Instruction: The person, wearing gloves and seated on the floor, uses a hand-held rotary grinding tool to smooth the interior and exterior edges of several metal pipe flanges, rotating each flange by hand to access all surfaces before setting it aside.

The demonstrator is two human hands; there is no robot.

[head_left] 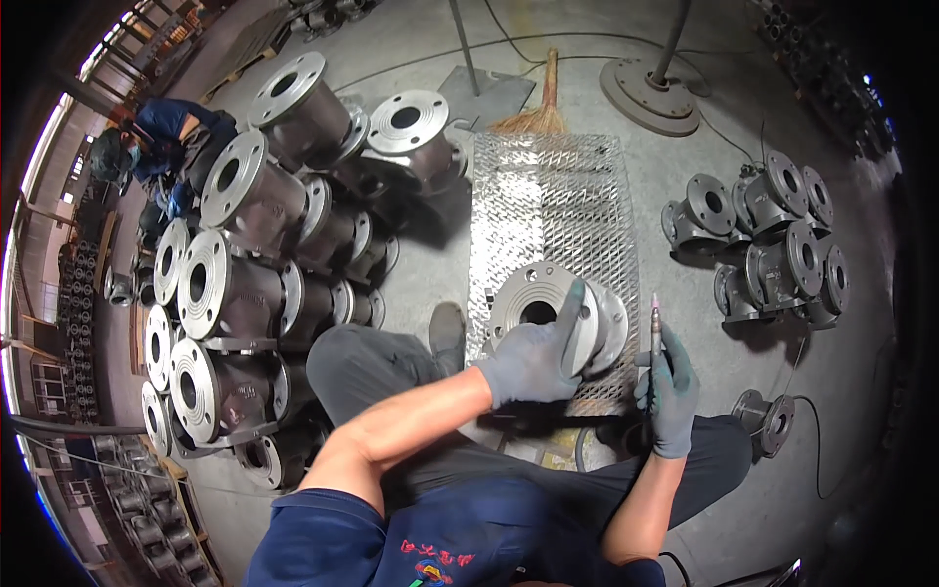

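A flanged metal valve body (518,293) lies tilted on the mesh-topped bench in front of me, its ringed flange face turned up and a second flange to the right. My left hand (533,362), in a grey glove, grips the near edge of that flange, with one finger stretched up along the rim. To the right of the casting, my gloved right hand (671,391) is closed around a slim pen-shaped grinder (655,338). The tool stands upright with its pinkish tip pointing away from me, apart from the metal. My palm hides its lower end.
Stacked flanged castings (240,293) rise on the left; smaller groups (782,254) stand on the right. Beyond the expanded-metal mesh (577,196) are a broom (548,108) and a round pole base (650,98). Hoses cross the floor. Another person (176,147) crouches at the far left.
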